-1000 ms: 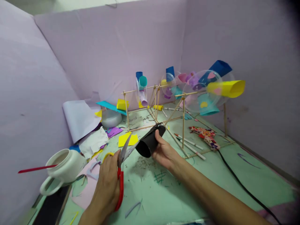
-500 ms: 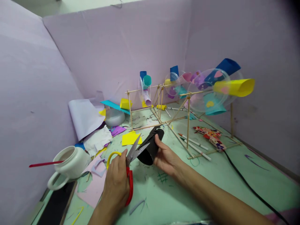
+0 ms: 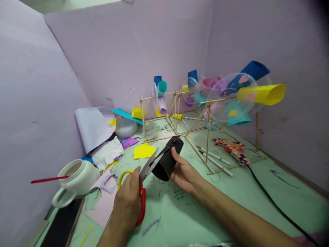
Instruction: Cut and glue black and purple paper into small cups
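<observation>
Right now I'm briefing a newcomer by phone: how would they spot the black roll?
Find the stick frame on the green table. Just in front, the right hand holds a paper roll, with scissors at its rim. It alone is black; the frame's rolls are bright.

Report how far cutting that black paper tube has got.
Done: the stick frame with coloured paper tubes stands behind. In hand: the left hand holds the scissors, blades open at the near rim of the black tube gripped by the right hand. Left: apparently the cut itself; no severed piece shows.
</observation>
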Demonstrator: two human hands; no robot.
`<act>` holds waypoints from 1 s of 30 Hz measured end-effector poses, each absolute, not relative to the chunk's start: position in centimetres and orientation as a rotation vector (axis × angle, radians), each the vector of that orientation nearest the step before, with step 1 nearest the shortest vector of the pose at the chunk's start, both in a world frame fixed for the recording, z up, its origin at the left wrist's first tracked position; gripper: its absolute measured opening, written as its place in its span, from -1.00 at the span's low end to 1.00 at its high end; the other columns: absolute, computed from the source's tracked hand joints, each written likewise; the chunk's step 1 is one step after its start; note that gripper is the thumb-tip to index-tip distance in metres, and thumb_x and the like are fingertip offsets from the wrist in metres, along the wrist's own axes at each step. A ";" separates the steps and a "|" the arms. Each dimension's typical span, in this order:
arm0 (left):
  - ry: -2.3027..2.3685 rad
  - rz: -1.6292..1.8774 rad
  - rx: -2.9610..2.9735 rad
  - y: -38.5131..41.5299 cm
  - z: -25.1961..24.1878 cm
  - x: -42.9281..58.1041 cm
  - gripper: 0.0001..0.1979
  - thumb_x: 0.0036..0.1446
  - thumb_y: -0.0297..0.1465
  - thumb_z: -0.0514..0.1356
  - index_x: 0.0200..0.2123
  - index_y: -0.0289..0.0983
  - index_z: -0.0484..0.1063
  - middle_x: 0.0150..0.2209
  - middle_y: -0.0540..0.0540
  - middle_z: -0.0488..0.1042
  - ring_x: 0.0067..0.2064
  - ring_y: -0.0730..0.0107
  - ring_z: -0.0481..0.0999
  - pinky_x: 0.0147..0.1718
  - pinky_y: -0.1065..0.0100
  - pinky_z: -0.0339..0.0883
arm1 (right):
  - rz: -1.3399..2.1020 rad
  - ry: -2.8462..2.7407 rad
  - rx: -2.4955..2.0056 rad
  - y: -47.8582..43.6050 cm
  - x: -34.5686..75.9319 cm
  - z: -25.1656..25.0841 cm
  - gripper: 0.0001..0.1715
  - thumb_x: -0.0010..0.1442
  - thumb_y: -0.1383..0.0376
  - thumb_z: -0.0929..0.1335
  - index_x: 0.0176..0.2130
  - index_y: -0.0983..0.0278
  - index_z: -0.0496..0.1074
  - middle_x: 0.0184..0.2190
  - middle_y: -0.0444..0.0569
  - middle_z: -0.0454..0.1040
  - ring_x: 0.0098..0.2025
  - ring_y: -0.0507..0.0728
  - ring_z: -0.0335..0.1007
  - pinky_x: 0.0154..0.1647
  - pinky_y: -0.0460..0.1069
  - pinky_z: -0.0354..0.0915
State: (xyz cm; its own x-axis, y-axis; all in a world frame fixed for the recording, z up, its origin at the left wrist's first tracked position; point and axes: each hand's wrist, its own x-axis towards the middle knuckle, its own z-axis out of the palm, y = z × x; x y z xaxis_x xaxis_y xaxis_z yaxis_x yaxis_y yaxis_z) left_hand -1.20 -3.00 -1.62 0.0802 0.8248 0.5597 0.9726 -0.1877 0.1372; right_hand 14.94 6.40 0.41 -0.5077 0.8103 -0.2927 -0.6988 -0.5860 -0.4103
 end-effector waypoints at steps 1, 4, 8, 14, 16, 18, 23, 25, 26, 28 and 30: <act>-1.797 -0.791 -2.111 -3.1 -1.6 -1.2 -0.58 0.07 -0.55 -0.06 0.04 -0.34 0.18 -0.30 -0.20 0.40 -0.30 0.19 0.44 -0.37 0.24 0.36 | 2.140 -0.310 -0.587 6.4 15.0 0.4 -0.73 0.12 0.20 0.35 -0.25 0.37 0.41 -0.41 0.03 0.55 -0.27 0.15 0.50 -0.16 0.04 0.39; -1.781 -0.863 -2.190 -3.4 -1.6 -1.5 -0.59 0.07 -0.54 -0.04 0.02 -0.28 0.23 -0.29 -0.18 0.44 -0.28 0.21 0.46 -0.38 0.29 0.37 | 2.117 -0.366 -0.627 6.6 15.2 0.3 -0.68 0.07 0.15 0.38 -0.26 0.36 0.41 -0.40 0.02 0.55 -0.28 0.15 0.49 -0.17 0.06 0.39; -1.793 -1.024 -2.241 -3.7 -1.3 -2.4 -0.56 0.08 -0.53 -0.02 0.06 -0.21 0.19 -0.26 -0.13 0.46 -0.28 0.27 0.48 -0.34 0.34 0.36 | 1.887 -0.541 -0.692 7.1 15.4 0.2 -0.52 -0.09 0.13 0.47 -0.19 0.30 0.38 -0.34 -0.04 0.53 -0.26 0.14 0.46 -0.15 0.05 0.37; -1.994 -1.214 -2.214 -4.1 -0.8 -3.0 -0.55 0.05 -0.43 0.05 0.05 -0.13 0.27 -0.16 -0.13 0.47 -0.13 0.07 0.44 -0.18 0.15 0.34 | 1.554 -0.706 -0.769 7.9 15.7 -0.4 -0.40 -0.13 0.07 0.47 -0.11 0.20 0.30 -0.24 -0.09 0.48 -0.23 0.12 0.40 -0.17 0.03 0.35; -2.049 -1.269 -2.176 -4.4 -0.9 -2.6 -0.54 0.02 -0.43 0.06 0.05 -0.12 0.30 -0.13 -0.15 0.47 -0.10 0.01 0.42 -0.16 0.09 0.32 | 1.519 -0.727 -0.754 7.9 15.7 -0.6 -0.41 -0.10 0.05 0.45 -0.11 0.19 0.29 -0.21 -0.09 0.46 -0.22 0.11 0.39 -0.17 0.02 0.34; -2.093 -1.218 -2.171 -4.7 -1.1 -2.1 -0.52 0.01 -0.44 0.06 0.06 -0.12 0.29 -0.15 -0.16 0.47 -0.13 0.00 0.42 -0.19 0.07 0.33 | 1.465 -0.761 -0.730 7.8 15.6 -0.8 -0.42 -0.09 0.06 0.45 -0.11 0.19 0.28 -0.17 -0.07 0.45 -0.19 0.11 0.38 -0.13 0.01 0.32; -2.173 -1.021 -2.147 -4.8 -1.4 -0.8 -0.53 0.03 -0.47 0.02 0.07 -0.18 0.25 -0.16 -0.18 0.46 -0.16 0.07 0.44 -0.26 0.12 0.33 | 1.420 -0.843 -0.707 7.0 15.3 -1.1 -0.38 -0.12 0.09 0.47 -0.09 0.19 0.25 -0.12 -0.04 0.44 -0.15 0.14 0.37 -0.08 0.03 0.29; -2.198 -0.943 -2.133 -4.7 -1.2 -0.3 -0.55 0.05 -0.49 -0.01 0.06 -0.21 0.24 -0.17 -0.19 0.45 -0.17 0.10 0.44 -0.24 0.14 0.32 | 1.432 -0.860 -0.699 6.8 15.2 -0.9 -0.36 -0.12 0.09 0.47 -0.08 0.20 0.25 -0.13 -0.03 0.44 -0.15 0.14 0.37 -0.09 0.03 0.30; -2.219 -0.882 -2.128 -4.6 -1.1 -0.1 -0.55 0.06 -0.49 -0.02 0.06 -0.22 0.24 -0.17 -0.20 0.45 -0.17 0.11 0.45 -0.24 0.15 0.32 | 1.441 -0.868 -0.696 6.7 15.2 -0.8 -0.36 -0.12 0.09 0.47 -0.08 0.20 0.25 -0.13 -0.03 0.44 -0.16 0.14 0.37 -0.09 0.03 0.30; -2.288 -0.716 -2.110 -4.4 -0.7 0.3 -0.55 0.08 -0.51 -0.05 0.07 -0.24 0.21 -0.15 -0.22 0.44 -0.14 0.13 0.44 -0.22 0.17 0.31 | 1.455 -0.884 -0.700 6.5 15.1 -0.7 -0.35 -0.14 0.09 0.48 -0.09 0.20 0.25 -0.15 -0.04 0.44 -0.17 0.14 0.38 -0.10 0.04 0.31; -2.368 -0.544 -2.080 -4.3 -0.3 0.7 -0.54 0.09 -0.52 -0.07 0.10 -0.26 0.17 -0.11 -0.24 0.42 -0.10 0.16 0.43 -0.18 0.19 0.30 | 1.458 -0.897 -0.709 6.4 15.0 -0.7 -0.35 -0.16 0.11 0.49 -0.11 0.21 0.25 -0.17 -0.05 0.45 -0.18 0.15 0.38 -0.11 0.05 0.31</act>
State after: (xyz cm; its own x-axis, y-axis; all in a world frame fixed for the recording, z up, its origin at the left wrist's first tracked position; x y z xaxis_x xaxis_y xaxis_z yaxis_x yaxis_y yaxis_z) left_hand 0.66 -4.25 -0.30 -0.1534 0.9717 0.1794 0.9525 0.0971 0.2886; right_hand 15.02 6.42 -0.71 -0.0914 0.9926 0.0803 -0.5189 0.0214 -0.8546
